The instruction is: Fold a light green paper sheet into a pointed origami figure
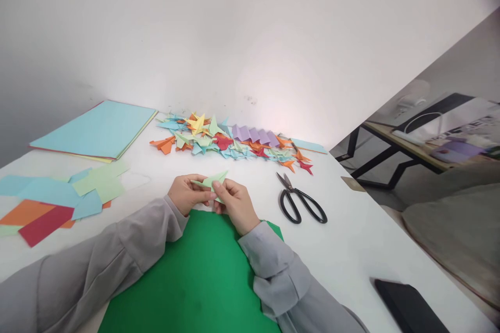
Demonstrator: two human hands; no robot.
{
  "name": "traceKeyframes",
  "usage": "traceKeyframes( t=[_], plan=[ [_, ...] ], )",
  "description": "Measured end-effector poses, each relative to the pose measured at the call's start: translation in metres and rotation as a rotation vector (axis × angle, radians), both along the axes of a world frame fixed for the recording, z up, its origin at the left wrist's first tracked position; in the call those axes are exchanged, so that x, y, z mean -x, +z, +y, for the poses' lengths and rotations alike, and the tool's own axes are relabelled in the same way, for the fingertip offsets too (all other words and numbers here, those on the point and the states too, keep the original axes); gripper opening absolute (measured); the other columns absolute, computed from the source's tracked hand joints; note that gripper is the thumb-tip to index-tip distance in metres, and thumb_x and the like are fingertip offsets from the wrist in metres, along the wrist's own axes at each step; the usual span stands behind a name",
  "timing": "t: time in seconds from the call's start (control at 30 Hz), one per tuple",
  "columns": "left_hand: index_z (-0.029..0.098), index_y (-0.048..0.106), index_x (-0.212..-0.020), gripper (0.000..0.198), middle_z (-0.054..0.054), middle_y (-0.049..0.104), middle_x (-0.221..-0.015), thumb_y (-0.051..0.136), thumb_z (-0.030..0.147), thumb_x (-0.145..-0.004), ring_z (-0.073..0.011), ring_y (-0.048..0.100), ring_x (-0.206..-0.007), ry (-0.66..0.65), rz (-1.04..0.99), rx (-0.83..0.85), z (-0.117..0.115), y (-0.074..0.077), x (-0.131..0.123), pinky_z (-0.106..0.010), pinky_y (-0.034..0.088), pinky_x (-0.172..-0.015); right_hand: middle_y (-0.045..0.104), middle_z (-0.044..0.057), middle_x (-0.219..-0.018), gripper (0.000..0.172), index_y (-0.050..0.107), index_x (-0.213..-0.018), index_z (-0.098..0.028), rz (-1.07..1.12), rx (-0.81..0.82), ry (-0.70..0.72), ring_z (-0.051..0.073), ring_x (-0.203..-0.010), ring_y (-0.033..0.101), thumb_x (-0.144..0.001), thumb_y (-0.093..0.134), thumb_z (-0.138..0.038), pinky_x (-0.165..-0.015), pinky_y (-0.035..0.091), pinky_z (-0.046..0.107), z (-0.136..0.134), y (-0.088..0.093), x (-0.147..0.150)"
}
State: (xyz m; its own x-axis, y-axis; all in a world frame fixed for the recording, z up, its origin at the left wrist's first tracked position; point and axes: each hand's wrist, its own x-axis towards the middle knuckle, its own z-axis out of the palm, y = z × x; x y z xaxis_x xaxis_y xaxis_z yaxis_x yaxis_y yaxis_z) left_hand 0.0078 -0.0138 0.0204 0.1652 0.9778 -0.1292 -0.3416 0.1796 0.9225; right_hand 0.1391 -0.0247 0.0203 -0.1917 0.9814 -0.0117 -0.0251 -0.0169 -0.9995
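Both my hands meet over the far edge of a large green sheet [195, 281] lying on the white table [351, 239]. My left hand [188, 193] and my right hand [236, 205] pinch a small folded pale green paper piece [213, 179] between fingers and thumbs. The piece has pointed tips and is held just above the table. Grey sleeves cover both arms.
A heap of folded coloured paper shapes [230, 143] lies beyond my hands. Black scissors [299, 200] rest to the right. A stack of coloured sheets [97, 130] sits far left, loose paper offcuts [58, 197] at left. A black phone [408, 304] lies near the right table edge.
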Motion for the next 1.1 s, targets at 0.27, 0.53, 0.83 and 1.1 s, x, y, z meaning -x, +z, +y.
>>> traceKeyframes(
  t=[0.27,0.53,0.83,1.1],
  plan=[
    [0.010,0.058,-0.063,0.033,-0.001,0.063,-0.050,0.081,0.018,-0.040,-0.0111,0.056,-0.042,0.058,-0.025,-0.016,0.001,-0.003,-0.003,-0.022,0.045,-0.043,0.051,-0.005,-0.043,0.041,0.045,-0.054,-0.019,0.000,-0.021,-0.052,0.007,-0.034,0.044,-0.072,0.055,-0.054,-0.034,0.032,0.019,0.000,-0.003,0.000],
    [0.011,0.059,-0.067,0.028,0.001,0.061,-0.048,0.077,0.021,-0.048,-0.0097,0.055,-0.044,-0.010,0.044,-0.104,0.000,-0.003,-0.001,-0.022,0.045,-0.047,0.051,-0.005,-0.044,0.040,0.043,-0.055,-0.019,0.011,-0.011,-0.086,0.008,-0.035,0.044,-0.072,0.055,-0.053,-0.034,0.031,0.020,0.002,-0.005,-0.001],
    [0.013,0.053,-0.067,0.030,0.006,0.053,-0.040,0.074,0.020,-0.047,-0.0068,0.046,-0.036,-0.040,0.108,-0.142,-0.001,0.003,-0.002,-0.020,0.036,-0.039,0.053,-0.005,-0.047,0.032,0.054,-0.070,-0.018,0.086,0.011,0.000,0.008,-0.039,0.046,-0.068,0.062,-0.049,-0.039,0.035,0.019,0.000,-0.003,0.002],
    [0.012,0.059,-0.061,0.024,0.002,0.057,-0.046,0.073,0.028,-0.050,-0.0095,0.052,-0.043,0.001,0.016,-0.102,-0.004,0.006,-0.004,-0.022,0.041,-0.043,0.054,-0.004,-0.051,0.028,0.055,-0.067,-0.018,0.102,-0.072,-0.079,0.010,-0.044,0.049,-0.068,0.064,-0.044,-0.040,0.039,0.021,0.005,-0.010,0.002]
  ],
)
